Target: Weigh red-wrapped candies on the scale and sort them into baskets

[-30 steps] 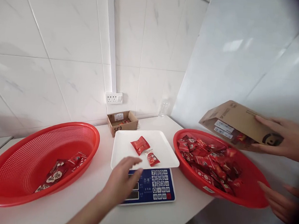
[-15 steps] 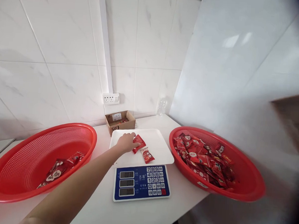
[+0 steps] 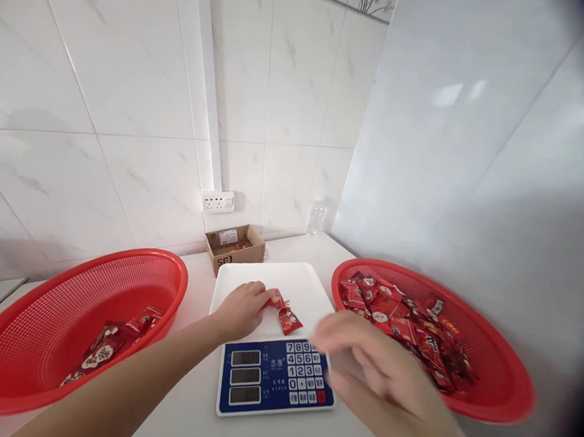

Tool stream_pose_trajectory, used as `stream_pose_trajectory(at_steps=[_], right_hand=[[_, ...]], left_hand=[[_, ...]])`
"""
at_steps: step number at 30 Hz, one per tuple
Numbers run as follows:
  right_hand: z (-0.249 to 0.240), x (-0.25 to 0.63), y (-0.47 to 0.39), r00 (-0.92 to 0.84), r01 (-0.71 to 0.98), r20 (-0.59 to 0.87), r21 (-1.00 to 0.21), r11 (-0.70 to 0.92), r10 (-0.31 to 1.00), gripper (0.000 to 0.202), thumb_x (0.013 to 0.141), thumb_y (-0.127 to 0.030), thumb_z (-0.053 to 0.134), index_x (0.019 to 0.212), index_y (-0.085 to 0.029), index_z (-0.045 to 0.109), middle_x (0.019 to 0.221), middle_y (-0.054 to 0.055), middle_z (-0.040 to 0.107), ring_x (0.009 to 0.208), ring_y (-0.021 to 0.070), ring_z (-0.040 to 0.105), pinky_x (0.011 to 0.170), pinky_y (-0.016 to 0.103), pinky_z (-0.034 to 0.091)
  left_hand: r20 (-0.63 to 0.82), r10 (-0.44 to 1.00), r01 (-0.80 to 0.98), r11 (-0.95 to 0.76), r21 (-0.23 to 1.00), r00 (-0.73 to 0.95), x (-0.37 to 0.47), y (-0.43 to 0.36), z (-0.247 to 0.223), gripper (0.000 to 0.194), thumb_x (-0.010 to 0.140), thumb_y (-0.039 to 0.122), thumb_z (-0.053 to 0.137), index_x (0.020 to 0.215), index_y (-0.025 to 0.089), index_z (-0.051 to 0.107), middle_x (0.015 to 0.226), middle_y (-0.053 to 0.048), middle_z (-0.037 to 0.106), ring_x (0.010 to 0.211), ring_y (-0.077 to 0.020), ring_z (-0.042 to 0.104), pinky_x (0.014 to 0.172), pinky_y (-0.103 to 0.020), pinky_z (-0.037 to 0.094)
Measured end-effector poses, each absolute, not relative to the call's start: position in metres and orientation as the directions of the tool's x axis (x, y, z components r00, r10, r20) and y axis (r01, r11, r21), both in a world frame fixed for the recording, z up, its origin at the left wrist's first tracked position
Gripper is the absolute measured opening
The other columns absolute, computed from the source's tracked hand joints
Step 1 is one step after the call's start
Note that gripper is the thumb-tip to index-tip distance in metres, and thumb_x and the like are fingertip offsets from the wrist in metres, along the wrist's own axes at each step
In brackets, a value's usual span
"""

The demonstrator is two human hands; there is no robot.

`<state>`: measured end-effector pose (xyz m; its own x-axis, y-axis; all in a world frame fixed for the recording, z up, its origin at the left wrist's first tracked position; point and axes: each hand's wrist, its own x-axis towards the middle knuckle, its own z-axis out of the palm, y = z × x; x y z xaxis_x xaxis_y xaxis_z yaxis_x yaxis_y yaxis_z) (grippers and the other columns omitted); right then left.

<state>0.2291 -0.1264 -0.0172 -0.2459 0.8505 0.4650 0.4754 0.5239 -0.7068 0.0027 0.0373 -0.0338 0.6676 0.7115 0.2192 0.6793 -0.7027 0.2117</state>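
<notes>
My left hand [image 3: 242, 310] is over the left part of the white scale tray [image 3: 289, 277], its fingers closed on a red packet [image 3: 274, 298]. Touching that packet, a second red packet [image 3: 289, 319] lies on the tray. In front of the tray is the scale's blue panel [image 3: 276, 377] with number keys and three displays. My right hand [image 3: 370, 366], slightly blurred, is above the panel's right side, fingers apart with nothing between them.
A red basket [image 3: 166, 270] with several packets stands at the left. Another red basket [image 3: 500, 360], at the right, holds many packets. Behind the tray are a cardboard box [image 3: 241, 250] and a clear bottle [image 3: 316, 218] by the wall.
My right hand has come into view from the lower right. My left hand has closed on the packet and drawn it nearer the second one. The view has tilted slightly up.
</notes>
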Motion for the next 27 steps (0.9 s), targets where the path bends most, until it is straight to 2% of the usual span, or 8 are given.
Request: stream_pose_trajectory(at_steps=[3, 6, 9, 11, 17, 22, 25, 27], right_hand=[[0.004, 0.205, -0.077, -0.403, 0.623, 0.258, -0.625, 0.470, 0.878, 0.025, 0.089, -0.026, 0.049, 0.112, -0.024, 0.060, 0.118, 0.006, 0.061, 0.113, 0.0217, 0.052, 0.098, 0.040, 0.042], [-0.013, 0.198, -0.048, -0.461, 0.703, 0.183, -0.522, 0.483, 0.869, 0.027, 0.088, -0.021, 0.046, 0.107, -0.022, 0.065, 0.117, 0.008, 0.062, 0.117, 0.0228, 0.049, 0.101, 0.040, 0.038], [-0.036, 0.198, -0.033, -0.500, 0.725, 0.153, -0.465, 0.508, 0.853, 0.029, 0.090, -0.020, 0.040, 0.102, -0.020, 0.067, 0.112, 0.008, 0.065, 0.114, 0.0227, 0.051, 0.100, 0.039, 0.039], [-0.043, 0.198, -0.026, -0.492, 0.739, 0.136, -0.457, 0.495, 0.860, 0.028, 0.089, -0.019, 0.041, 0.101, -0.019, 0.067, 0.112, 0.008, 0.065, 0.111, 0.0226, 0.054, 0.098, 0.038, 0.041], [-0.046, 0.193, 0.003, -0.456, 0.766, 0.145, -0.439, 0.470, 0.878, 0.029, 0.083, -0.017, 0.047, 0.107, -0.015, 0.064, 0.118, 0.012, 0.061, 0.110, 0.0234, 0.055, 0.097, 0.037, 0.042], [-0.048, 0.193, 0.015, -0.444, 0.780, 0.173, -0.409, 0.474, 0.879, 0.034, 0.082, -0.011, 0.047, 0.113, -0.015, 0.062, 0.128, 0.011, 0.056, 0.124, 0.0227, 0.045, 0.105, 0.037, 0.034], [-0.040, 0.208, 0.009, -0.409, 0.802, 0.179, -0.397, 0.446, 0.895, 0.037, 0.084, -0.018, 0.052, 0.119, -0.022, 0.059, 0.139, 0.006, 0.047, 0.131, 0.0192, 0.037, 0.109, 0.034, 0.028], [-0.033, 0.229, 0.004, -0.328, 0.844, 0.168, -0.391, 0.368, 0.930, 0.039, 0.085, -0.024, 0.051, 0.124, -0.022, 0.056, 0.144, 0.007, 0.041, 0.132, 0.0184, 0.036, 0.110, 0.033, 0.027]], left_hand=[[0.197, 0.704, 0.671, -0.710, 0.214, 0.682, -0.005, 0.031, -0.028, 0.034, 0.083, 0.021, 0.052, 0.117, 0.024, 0.059, 0.106, -0.008, 0.059, 0.100, -0.0235, 0.056, 0.090, -0.039, 0.046], [0.163, 0.693, 0.656, -0.719, 0.228, 0.702, -0.009, 0.031, -0.023, 0.026, 0.087, 0.027, 0.049, 0.109, 0.026, 0.064, 0.110, -0.006, 0.060, 0.103, -0.0222, 0.056, 0.090, -0.035, 0.046], [0.128, 0.685, 0.652, -0.724, 0.224, 0.717, -0.009, 0.035, -0.025, 0.024, 0.089, 0.023, 0.048, 0.105, 0.028, 0.065, 0.110, -0.005, 0.062, 0.103, -0.0212, 0.056, 0.089, -0.035, 0.046], [0.119, 0.696, 0.666, -0.714, 0.217, 0.708, -0.007, 0.039, -0.029, 0.024, 0.090, 0.022, 0.047, 0.107, 0.025, 0.063, 0.110, -0.006, 0.062, 0.104, -0.0211, 0.057, 0.087, -0.037, 0.047], [0.138, 0.774, 0.750, -0.632, 0.194, 0.617, 0.007, 0.059, -0.041, 0.027, 0.090, 0.032, 0.053, 0.112, 0.018, 0.057, 0.114, -0.007, 0.060, 0.099, -0.0197, 0.060, 0.085, -0.042, 0.050], [0.211, 0.794, 0.771, -0.606, 0.197, 0.570, 0.016, 0.068, -0.038, 0.030, 0.089, 0.031, 0.054, 0.116, 0.018, 0.055, 0.121, -0.008, 0.058, 0.107, -0.0224, 0.057, 0.090, -0.046, 0.047], [0.218, 0.767, 0.733, -0.642, 0.225, 0.604, 0.012, 0.057, -0.032, 0.026, 0.089, 0.025, 0.052, 0.114, 0.018, 0.058, 0.118, -0.008, 0.061, 0.113, -0.0225, 0.054, 0.098, -0.046, 0.043], [0.220, 0.771, 0.727, -0.637, 0.256, 0.598, 0.004, 0.043, -0.027, 0.030, 0.089, 0.024, 0.050, 0.118, 0.021, 0.057, 0.123, -0.009, 0.059, 0.120, -0.0239, 0.050, 0.103, -0.044, 0.039]])
